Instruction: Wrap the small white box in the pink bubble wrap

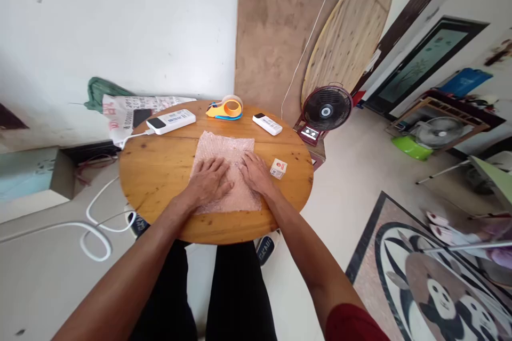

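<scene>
A pinkish sheet of bubble wrap (226, 154) lies flat on the round wooden table (156, 186). My left hand (208, 178) rests palm down on its left part, fingers stretched out. On the right part, my right hand (256, 171) also lies flat with its fingers extended. A small white and tan box with red print (279, 167) stands just right of my right hand, apart from it. Beyond the wrap, near the table's far edge, sits an orange and blue tape dispenser (226, 108) with a roll of clear tape.
A white power strip (171, 121) with a cable lies at the table's far left, and a similar white device (267, 124) at the far right. A dark fan (327, 109) stands beyond the right edge. White cable (96, 224) loops across the floor at left.
</scene>
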`<state>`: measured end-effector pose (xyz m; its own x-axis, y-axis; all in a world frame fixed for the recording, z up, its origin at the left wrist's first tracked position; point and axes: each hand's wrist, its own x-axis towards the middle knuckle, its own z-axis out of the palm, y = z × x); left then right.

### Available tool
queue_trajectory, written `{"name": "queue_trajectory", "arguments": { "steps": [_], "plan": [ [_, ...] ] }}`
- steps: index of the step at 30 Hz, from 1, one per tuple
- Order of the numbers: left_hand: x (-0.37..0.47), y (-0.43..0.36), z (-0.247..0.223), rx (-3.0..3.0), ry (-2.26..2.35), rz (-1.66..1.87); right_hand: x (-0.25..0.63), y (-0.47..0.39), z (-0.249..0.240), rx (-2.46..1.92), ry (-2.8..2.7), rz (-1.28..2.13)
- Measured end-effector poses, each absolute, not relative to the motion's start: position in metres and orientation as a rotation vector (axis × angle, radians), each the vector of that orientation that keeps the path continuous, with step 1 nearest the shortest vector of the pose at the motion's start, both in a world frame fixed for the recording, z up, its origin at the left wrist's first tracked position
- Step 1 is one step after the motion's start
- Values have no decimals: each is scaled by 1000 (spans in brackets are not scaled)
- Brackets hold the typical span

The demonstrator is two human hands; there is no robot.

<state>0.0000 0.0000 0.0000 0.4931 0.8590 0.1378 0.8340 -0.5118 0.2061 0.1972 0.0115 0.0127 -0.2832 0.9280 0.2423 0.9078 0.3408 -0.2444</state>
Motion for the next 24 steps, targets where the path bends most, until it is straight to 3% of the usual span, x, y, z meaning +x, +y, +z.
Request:
{"name": "queue_trajectory", "arguments": {
  "steps": [24],
  "plan": [
    [-1, -1, 2, 2619, 1489, 461, 196, 11, 11, -1619, -2285, -53]
  ]
}}
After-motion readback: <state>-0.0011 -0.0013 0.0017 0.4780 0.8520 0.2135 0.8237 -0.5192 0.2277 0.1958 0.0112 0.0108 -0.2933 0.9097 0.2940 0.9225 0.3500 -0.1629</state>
